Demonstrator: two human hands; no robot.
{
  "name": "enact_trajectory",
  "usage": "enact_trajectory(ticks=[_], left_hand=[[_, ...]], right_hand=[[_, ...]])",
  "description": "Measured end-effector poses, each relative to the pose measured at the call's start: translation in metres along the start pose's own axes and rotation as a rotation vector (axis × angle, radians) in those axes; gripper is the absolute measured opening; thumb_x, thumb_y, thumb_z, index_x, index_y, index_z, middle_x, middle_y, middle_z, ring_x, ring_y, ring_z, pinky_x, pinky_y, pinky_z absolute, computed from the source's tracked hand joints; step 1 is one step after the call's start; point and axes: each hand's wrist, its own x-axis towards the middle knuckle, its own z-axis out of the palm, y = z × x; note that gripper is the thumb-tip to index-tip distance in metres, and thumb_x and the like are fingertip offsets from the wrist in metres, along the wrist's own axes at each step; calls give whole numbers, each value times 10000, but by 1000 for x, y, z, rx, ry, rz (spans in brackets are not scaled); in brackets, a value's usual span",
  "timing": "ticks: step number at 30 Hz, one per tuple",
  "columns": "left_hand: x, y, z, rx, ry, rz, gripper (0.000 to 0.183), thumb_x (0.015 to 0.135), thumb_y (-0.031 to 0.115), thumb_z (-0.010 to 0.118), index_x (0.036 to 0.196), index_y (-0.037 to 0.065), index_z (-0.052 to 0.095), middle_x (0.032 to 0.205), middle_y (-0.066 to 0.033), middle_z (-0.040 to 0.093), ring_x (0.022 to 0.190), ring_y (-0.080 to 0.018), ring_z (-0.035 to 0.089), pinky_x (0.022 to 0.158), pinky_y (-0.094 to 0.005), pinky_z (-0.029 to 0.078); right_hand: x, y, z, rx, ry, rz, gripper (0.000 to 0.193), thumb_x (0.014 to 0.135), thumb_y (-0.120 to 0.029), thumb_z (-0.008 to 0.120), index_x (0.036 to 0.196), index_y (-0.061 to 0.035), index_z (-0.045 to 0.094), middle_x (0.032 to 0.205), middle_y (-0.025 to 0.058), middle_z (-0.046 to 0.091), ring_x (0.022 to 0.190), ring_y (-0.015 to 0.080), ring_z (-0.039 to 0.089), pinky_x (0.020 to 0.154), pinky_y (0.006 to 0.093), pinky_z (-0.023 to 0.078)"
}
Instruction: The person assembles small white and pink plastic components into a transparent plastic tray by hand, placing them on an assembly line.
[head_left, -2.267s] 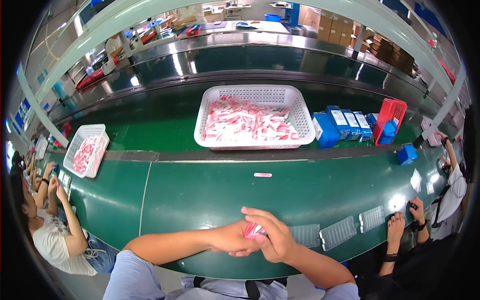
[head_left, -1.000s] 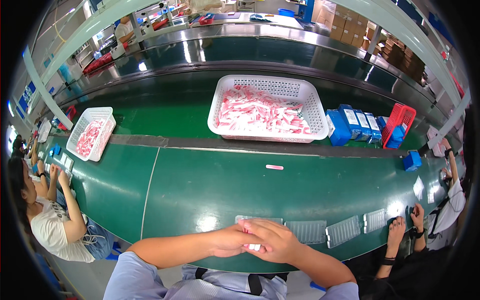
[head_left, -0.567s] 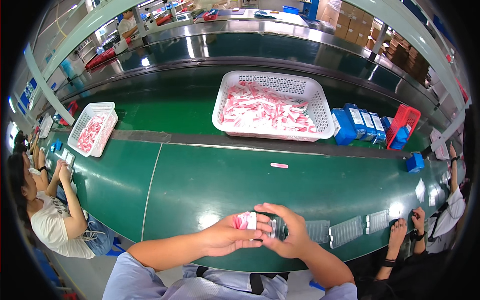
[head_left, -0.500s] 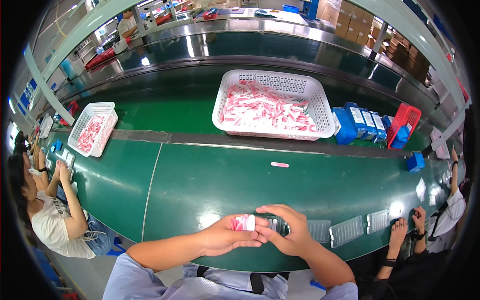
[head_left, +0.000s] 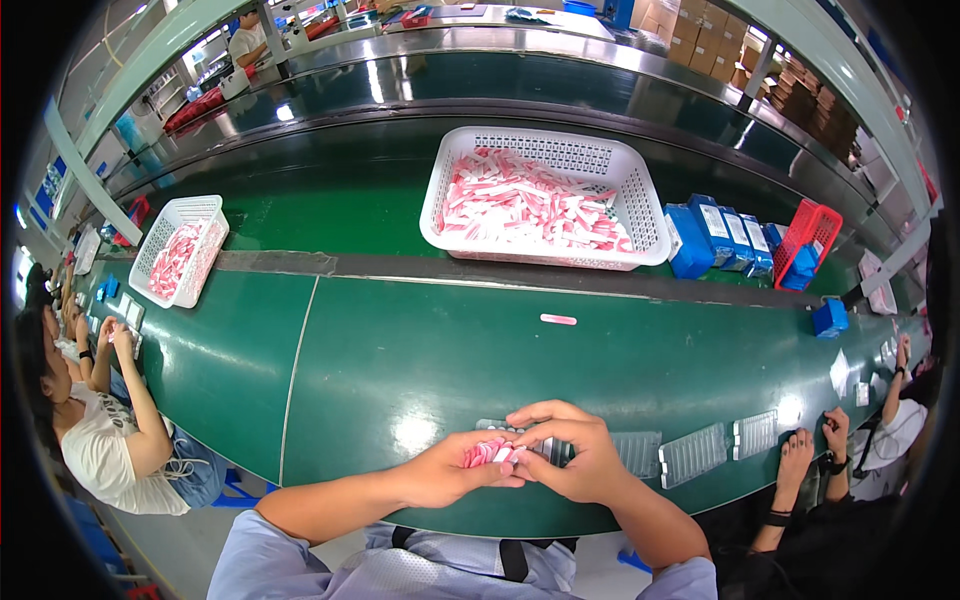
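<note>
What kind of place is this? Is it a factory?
Most likely, yes: a factory packing line. A long green belt runs past seated workers, white baskets hold heaps of small pink and white pieces, and the person's left hand and right hand hold a few pieces over clear trays.

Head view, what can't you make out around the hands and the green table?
- Pink pieces: mostly covered by the left hand, count unclear.
- Clear tray: largely behind the right hand.
- White basket contents: too small to tell apart.
- Co-workers' work, both sides: cut off by the rim.
</note>
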Motion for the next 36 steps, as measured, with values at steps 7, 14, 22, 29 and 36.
enact_trajectory(ticks=[7, 14, 22, 29, 36], left_hand=[[-4, 10, -1, 63, -41, 7, 296, 1071, 96, 473, 1338, -21, 524, 1200, -120, 635, 1085, -192, 666, 923, -347, 589], [-6, 13, 5, 265, 53, 51, 205, 1069, 111, 496, 1192, -21, 594, 956, -69, 650, 741, -92, 588, 628, -266, 521], [-9, 15, 2, 328, 25, 52, 216, 1070, 122, 501, 1199, -18, 603, 961, -56, 680, 719, -74, 588, 620, -248, 510], [-9, 10, -9, 322, 48, -33, 207, 1074, 158, 492, 1120, -5, 612, 956, -48, 679, 725, -89, 604, 636, -265, 538], [-10, 7, 0, 167, 66, 39, 196, 1061, 121, 515, 1180, -29, 557, 1074, -128, 673, 838, -160, 675, 730, -299, 581]], right_hand=[[0, 1, -1, 44, -12, -11, 140, 807, -3, 747, 941, -43, 735, 1115, 140, 697, 1049, 250, 685, 896, 371, 545], [4, -3, -4, -22, -9, -79, 215, 825, -20, 771, 1038, -46, 754, 1080, 111, 696, 966, 213, 680, 835, 324, 538], [-5, 1, -5, 57, -73, 116, 196, 827, -28, 781, 1019, -68, 777, 741, 30, 712, 637, 85, 616, 565, 227, 468], [-1, -5, -3, 95, -103, 59, 160, 842, -17, 761, 995, -61, 778, 822, 59, 751, 683, 86, 656, 596, 240, 509], [-3, 0, -12, 50, -141, 102, 170, 860, -32, 753, 1028, -52, 776, 854, 75, 752, 730, 144, 699, 659, 261, 539]])
